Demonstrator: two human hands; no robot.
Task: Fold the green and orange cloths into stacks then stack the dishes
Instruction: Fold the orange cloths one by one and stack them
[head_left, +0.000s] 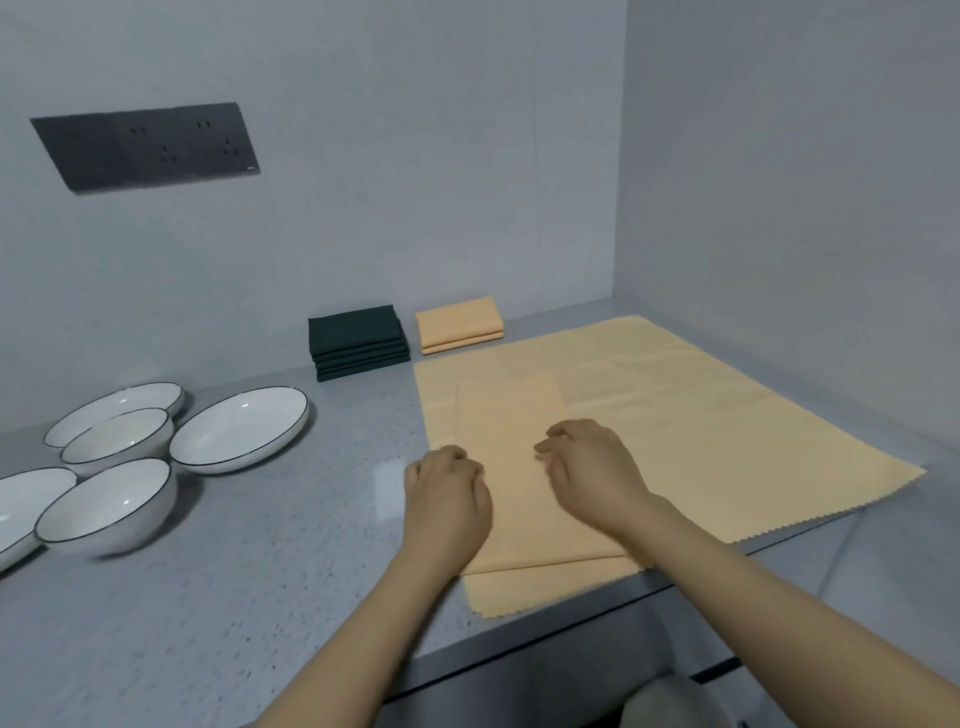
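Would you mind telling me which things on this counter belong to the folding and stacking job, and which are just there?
Part of the job:
- folded orange strip under the left hand and right hand
- open orange cloth
- orange stack
- green stack
- unstacked white dishes

Just there:
- wall socket panel

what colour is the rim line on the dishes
Black, on white dishes; clearest in the head view.

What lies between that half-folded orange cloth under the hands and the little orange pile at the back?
Only more cloth: the half-folded orange cloth lies on a flat spread orange cloth reaching toward the folded orange pile. Nothing upright blocks the way. The dark green pile sits beside it.
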